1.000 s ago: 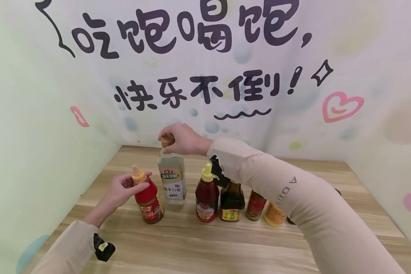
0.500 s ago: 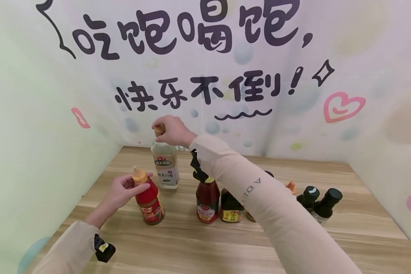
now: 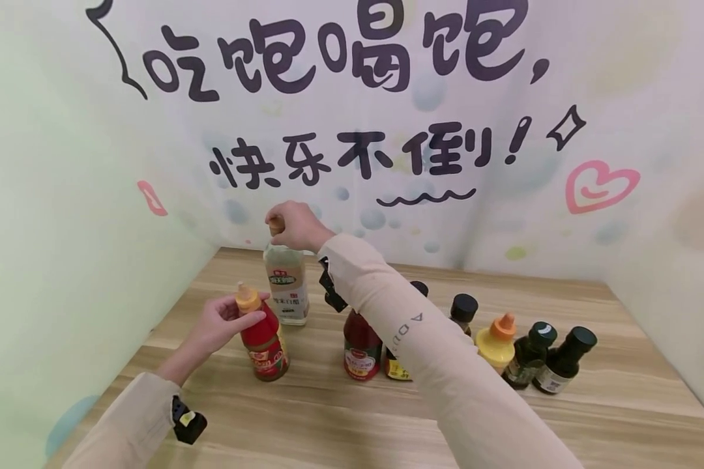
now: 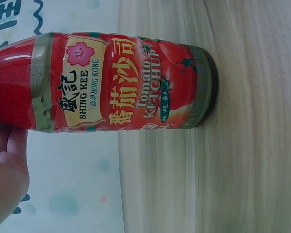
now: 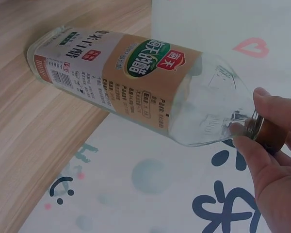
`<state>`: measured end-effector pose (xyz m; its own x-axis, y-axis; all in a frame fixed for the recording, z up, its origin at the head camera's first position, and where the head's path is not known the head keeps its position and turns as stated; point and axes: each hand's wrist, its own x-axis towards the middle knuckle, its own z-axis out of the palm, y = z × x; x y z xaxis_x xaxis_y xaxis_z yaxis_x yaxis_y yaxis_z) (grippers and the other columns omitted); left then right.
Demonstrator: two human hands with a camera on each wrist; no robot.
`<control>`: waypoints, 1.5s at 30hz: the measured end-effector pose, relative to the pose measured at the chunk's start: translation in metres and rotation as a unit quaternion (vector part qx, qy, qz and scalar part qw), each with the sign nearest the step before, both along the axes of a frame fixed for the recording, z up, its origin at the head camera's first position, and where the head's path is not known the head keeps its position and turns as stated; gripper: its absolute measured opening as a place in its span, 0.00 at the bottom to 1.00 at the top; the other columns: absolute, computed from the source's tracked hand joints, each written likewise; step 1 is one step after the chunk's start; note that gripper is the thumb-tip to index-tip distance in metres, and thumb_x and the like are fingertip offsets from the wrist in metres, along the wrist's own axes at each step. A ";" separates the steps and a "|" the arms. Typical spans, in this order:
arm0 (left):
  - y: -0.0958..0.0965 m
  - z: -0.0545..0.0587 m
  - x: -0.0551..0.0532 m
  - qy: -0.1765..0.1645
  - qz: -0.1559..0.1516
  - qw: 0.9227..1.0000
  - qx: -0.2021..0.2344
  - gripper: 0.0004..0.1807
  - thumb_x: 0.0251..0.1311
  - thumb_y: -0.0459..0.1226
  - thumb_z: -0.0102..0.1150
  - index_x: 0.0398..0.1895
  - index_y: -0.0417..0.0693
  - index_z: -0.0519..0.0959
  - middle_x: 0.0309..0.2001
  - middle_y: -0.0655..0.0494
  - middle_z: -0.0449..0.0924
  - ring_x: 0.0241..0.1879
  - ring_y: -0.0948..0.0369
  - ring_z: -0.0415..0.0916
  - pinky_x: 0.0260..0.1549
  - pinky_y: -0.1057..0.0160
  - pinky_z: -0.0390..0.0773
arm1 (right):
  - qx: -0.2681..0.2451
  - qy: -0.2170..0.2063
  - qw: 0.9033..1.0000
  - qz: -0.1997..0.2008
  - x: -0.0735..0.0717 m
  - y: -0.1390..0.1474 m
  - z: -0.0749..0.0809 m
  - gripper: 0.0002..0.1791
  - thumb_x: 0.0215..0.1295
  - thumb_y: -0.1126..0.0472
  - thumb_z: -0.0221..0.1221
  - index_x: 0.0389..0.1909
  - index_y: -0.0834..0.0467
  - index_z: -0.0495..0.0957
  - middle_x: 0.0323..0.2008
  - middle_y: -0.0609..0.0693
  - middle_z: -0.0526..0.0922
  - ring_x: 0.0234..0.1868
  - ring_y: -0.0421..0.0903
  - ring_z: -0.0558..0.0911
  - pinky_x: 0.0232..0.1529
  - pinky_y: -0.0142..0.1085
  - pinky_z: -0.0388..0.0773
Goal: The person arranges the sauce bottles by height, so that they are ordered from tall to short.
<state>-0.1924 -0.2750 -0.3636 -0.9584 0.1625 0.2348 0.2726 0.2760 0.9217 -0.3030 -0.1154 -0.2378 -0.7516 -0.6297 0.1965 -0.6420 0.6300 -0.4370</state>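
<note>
My left hand (image 3: 220, 322) holds a red tomato ketchup bottle (image 3: 266, 357) by its upper part, just under the orange cap. The ketchup bottle (image 4: 126, 87) stands upright on the wooden table, its label plain in the left wrist view. Behind it and slightly right is a clear glass bottle of white vinegar (image 3: 289, 293). My right hand (image 3: 299, 227) grips this vinegar bottle by its brown cap and neck. In the right wrist view, thumb and fingers pinch the neck of the vinegar bottle (image 5: 150, 92); its base appears to be on the table.
Right of the ketchup stand a dark red sauce bottle (image 3: 362, 355) and a yellow-labelled bottle (image 3: 397, 369), partly behind my right sleeve (image 3: 422, 352). Farther right are a black-capped bottle (image 3: 464, 309), a yellow bottle (image 3: 495, 348) and two dark bottles (image 3: 559, 365). A printed backdrop (image 3: 328, 215) rises behind.
My right hand has moved the vinegar bottle back and a little left, away from the ketchup's side, then stayed there. The left hand keeps its hold. The head view has shifted slightly.
</note>
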 end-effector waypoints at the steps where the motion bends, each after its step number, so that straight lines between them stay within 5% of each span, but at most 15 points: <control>1: 0.000 0.000 0.000 -0.001 -0.001 1.000 0.001 0.20 0.55 0.35 0.57 0.50 0.33 0.72 0.43 0.67 0.78 0.38 0.65 0.75 0.36 0.67 0.75 | -0.001 -0.002 1.000 -0.002 -0.001 0.000 -0.001 0.17 0.51 0.65 0.63 0.45 0.59 0.76 0.41 0.49 0.76 0.42 0.42 0.71 0.45 0.30 0.67; 22: 0.003 -0.004 -0.003 0.030 -0.020 0.999 0.019 0.19 0.55 0.33 0.57 0.49 0.31 0.72 0.43 0.67 0.78 0.39 0.64 0.75 0.35 0.68 0.75 | -0.032 0.001 0.999 -0.042 -0.007 -0.007 -0.015 0.20 0.51 0.66 0.63 0.48 0.59 0.75 0.44 0.50 0.77 0.44 0.43 0.73 0.45 0.29 0.68; 45: 0.004 -0.005 -0.002 0.023 -0.006 0.999 0.023 0.20 0.56 0.33 0.56 0.50 0.29 0.70 0.43 0.70 0.77 0.39 0.65 0.74 0.35 0.69 0.75 | -0.077 -0.085 0.991 -0.062 -0.005 0.012 0.000 0.27 0.53 0.65 0.61 0.56 0.61 0.67 0.50 0.57 0.74 0.51 0.47 0.73 0.42 0.30 0.73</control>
<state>-0.1943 -0.2713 -0.3690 -0.9447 0.1613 0.2854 0.3171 0.2294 0.9202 -0.3084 -0.1030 -0.2377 -0.8516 -0.5033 0.1467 -0.4729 0.6167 -0.6294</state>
